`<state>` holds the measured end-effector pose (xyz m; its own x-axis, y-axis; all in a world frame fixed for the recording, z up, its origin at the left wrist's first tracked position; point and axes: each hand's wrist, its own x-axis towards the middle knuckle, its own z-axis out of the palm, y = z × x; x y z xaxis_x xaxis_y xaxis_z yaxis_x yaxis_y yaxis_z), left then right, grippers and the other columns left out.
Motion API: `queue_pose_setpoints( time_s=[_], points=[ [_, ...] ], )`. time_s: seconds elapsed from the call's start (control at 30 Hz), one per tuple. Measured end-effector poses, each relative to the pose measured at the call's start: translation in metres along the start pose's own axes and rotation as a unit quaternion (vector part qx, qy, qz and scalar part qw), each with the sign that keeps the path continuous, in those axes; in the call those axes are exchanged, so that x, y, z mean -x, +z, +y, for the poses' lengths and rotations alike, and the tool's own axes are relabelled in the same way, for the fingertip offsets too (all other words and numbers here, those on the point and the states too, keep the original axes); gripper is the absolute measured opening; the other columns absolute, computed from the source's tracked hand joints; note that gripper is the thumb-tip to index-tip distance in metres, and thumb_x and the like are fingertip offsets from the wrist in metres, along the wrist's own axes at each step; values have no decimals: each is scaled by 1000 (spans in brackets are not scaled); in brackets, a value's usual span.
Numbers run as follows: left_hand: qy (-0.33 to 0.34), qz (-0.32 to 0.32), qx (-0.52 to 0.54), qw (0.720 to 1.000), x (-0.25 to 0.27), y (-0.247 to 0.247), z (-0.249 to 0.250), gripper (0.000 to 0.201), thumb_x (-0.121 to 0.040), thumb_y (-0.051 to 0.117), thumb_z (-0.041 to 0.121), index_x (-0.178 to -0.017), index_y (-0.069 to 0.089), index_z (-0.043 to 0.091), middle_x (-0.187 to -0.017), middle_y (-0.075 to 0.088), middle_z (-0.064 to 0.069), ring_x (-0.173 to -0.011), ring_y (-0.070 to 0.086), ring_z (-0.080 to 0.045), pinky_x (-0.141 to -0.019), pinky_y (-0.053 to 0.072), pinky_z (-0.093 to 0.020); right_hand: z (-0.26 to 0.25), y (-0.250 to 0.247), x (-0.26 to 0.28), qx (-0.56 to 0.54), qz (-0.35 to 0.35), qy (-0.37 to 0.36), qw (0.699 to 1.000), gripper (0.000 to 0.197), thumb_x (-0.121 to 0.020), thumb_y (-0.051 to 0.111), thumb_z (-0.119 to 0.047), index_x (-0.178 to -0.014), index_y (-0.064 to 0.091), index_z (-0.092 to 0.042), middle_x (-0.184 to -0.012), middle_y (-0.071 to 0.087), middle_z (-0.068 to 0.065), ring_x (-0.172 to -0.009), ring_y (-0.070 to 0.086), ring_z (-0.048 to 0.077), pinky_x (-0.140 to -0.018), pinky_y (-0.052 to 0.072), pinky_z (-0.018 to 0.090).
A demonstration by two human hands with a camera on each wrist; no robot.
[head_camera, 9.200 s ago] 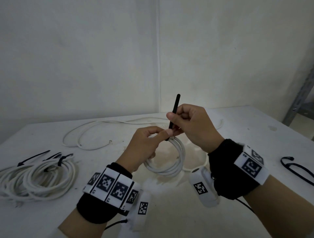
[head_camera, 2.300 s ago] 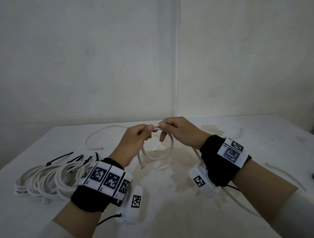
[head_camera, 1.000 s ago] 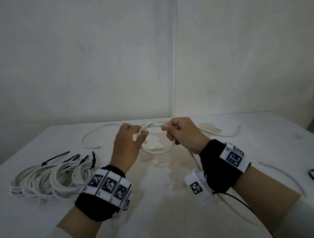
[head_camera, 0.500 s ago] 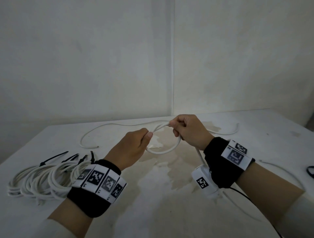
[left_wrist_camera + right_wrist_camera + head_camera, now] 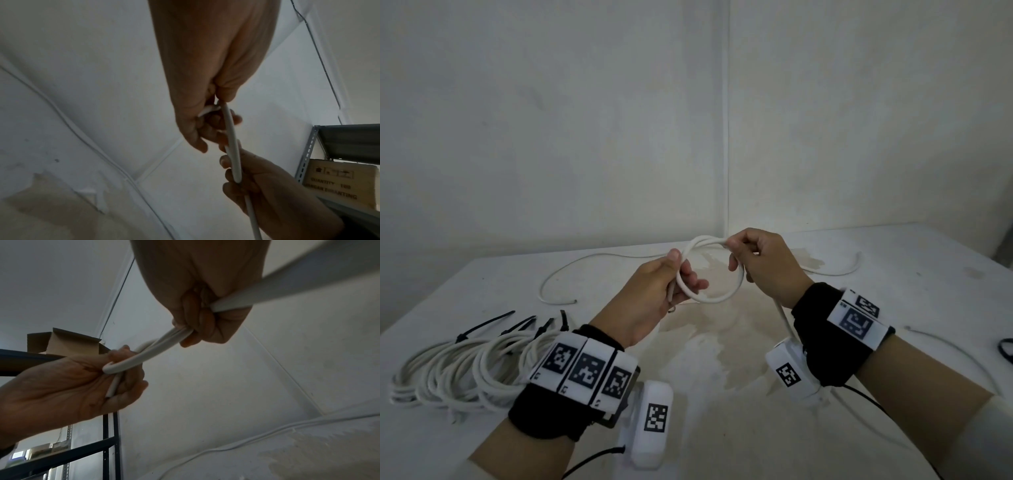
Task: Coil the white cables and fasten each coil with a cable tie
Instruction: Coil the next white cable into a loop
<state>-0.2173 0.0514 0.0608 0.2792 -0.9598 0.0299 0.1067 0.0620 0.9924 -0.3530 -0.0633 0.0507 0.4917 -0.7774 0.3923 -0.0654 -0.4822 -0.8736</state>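
Note:
A white cable (image 5: 726, 297) forms a small coil of about two loops, held above the table between both hands. My left hand (image 5: 654, 291) grips the coil's left side, with the cable's cut end (image 5: 111, 392) lying in its palm. My right hand (image 5: 760, 263) pinches the top of the coil (image 5: 176, 335), and the cable's free length (image 5: 780, 311) trails down past my right wrist. In the left wrist view the cable (image 5: 232, 142) runs from my left fingers (image 5: 218, 123) into my right hand (image 5: 263, 186).
Several coiled white cables (image 5: 465, 370) fastened with black cable ties (image 5: 486, 325) lie at the table's left. Another loose white cable (image 5: 592, 260) curves across the back of the table (image 5: 722, 428). A black tie (image 5: 1005, 349) lies at the right edge. Metal shelving (image 5: 107, 443) stands beside the table.
9.2 s ago my hands held a full coil with a black tie; that coil now lies in the left pile. Over the last second a second loop has been laid onto the new coil.

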Motion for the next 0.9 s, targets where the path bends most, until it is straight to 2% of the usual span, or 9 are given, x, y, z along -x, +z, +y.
queue_pose_setpoints(
  time_s=[0.1,0.23,0.4,0.53,0.6,0.67,0.77,0.83,0.9],
  points=[
    [2,11,37,999,0,1,2,36,-100,29,29,-75,48,9,-47,46,7,-47,55,-7,-75,54,-29,-1,-1,0,15,-18,-1,1000,24,-93,53,-22,-70,56,-15,-65,62,-1,-44,48,-4,-58,33,16],
    [7,71,59,996,-1,-12,5,36,-100,31,29,-73,46,12,-45,40,9,-39,42,-3,-60,49,-22,10,-9,0,83,-53,-13,995,15,-93,51,-18,-78,55,-18,-63,56,-3,-46,46,-2,-51,33,10],
    [32,151,101,983,-7,-37,10,37,-101,30,29,-70,44,14,-40,36,10,-34,34,-3,-45,44,-16,31,-23,-1,175,-31,-37,983,5,-95,45,-15,-92,48,-16,-61,44,-5,-52,38,8,-53,33,14],
    [54,188,87,977,-10,-54,13,38,-102,29,29,-69,43,15,-39,36,12,-33,33,-2,-44,42,-15,42,-34,-10,258,-13,-43,965,10,-97,41,-17,-103,47,-12,-68,46,-4,-58,42,12,-55,32,20],
    [61,206,87,973,-9,-63,15,38,-102,29,29,-69,42,15,-38,35,12,-32,32,-2,-45,40,-15,48,-39,-14,343,17,-65,937,14,-98,39,-20,-101,49,-10,-74,48,-2,-62,45,20,-56,32,29],
    [67,219,76,970,-9,-71,17,38,-102,29,28,-68,41,15,-36,34,11,-31,32,-2,-48,39,-18,51,-43,-16,440,74,-157,881,20,-96,41,-21,-90,53,-7,-73,52,3,-58,50,26,-53,31,28],
    [72,233,8,970,-8,-74,15,38,-102,30,27,-68,41,15,-36,34,12,-29,32,-1,-57,29,-26,52,-36,-19,539,45,-302,785,18,-78,68,-18,-68,56,-9,-57,52,4,-41,49,24,-40,26,24],
    [78,228,-11,971,-9,-70,13,37,-101,31,27,-68,42,15,-36,34,12,-30,33,-1,-57,28,-26,50,-24,-20,547,-9,-342,764,27,-61,85,-15,-64,58,-11,-56,53,3,-41,49,22,-39,30,24],
    [81,221,-29,972,-10,-66,14,37,-101,31,27,-68,42,15,-36,35,11,-33,34,0,-57,29,-25,44,-12,-18,539,-31,-383,749,30,-56,87,-13,-64,58,-13,-57,53,2,-43,47,19,-41,31,24]
  ],
)
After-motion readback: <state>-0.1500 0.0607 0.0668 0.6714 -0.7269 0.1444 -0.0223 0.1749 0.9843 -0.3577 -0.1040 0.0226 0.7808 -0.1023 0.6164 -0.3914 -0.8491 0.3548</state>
